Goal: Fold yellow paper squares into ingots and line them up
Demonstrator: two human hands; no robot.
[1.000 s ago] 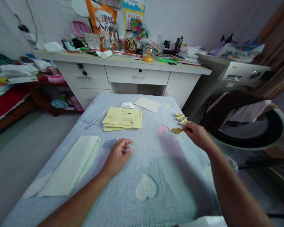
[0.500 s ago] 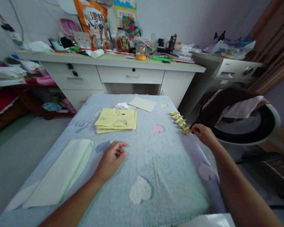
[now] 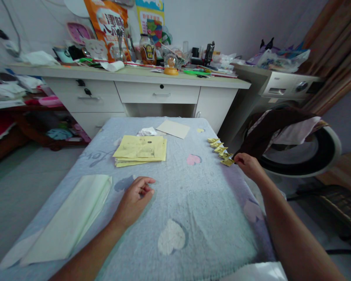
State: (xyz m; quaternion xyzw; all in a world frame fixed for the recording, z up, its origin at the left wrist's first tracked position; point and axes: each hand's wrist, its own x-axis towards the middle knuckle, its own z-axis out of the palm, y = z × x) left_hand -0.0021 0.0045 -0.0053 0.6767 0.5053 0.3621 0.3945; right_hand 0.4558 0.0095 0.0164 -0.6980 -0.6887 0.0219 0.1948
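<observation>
At the right edge of the cloth-covered table, my right hand (image 3: 245,162) pinches the near end of a small folded yellow paper piece (image 3: 227,161), closest to me in a slanting row. Several like folded paper pieces (image 3: 218,149) stand behind it, close together. My left hand (image 3: 137,196) rests on the tablecloth (image 3: 199,203), fingers loosely bent and apart, with nothing in them. Beyond it lies a stack of yellow paper sheets (image 3: 140,148), the top one marked with dark print. To its left is a folded pale-green paper bundle (image 3: 73,214).
A pale card (image 3: 174,128) and a crumpled white tissue (image 3: 146,131) lie at the table's far side. Behind stands a cluttered white desk (image 3: 160,93). To the right, a washing machine (image 3: 280,88) has its round door open, with clothes hanging out. A white sheet (image 3: 257,272) shows at the bottom edge.
The view has shifted slightly, so most things sit a little further left. Both hands keep nearly the same pose, the right still at the nearest folded paper piece.
</observation>
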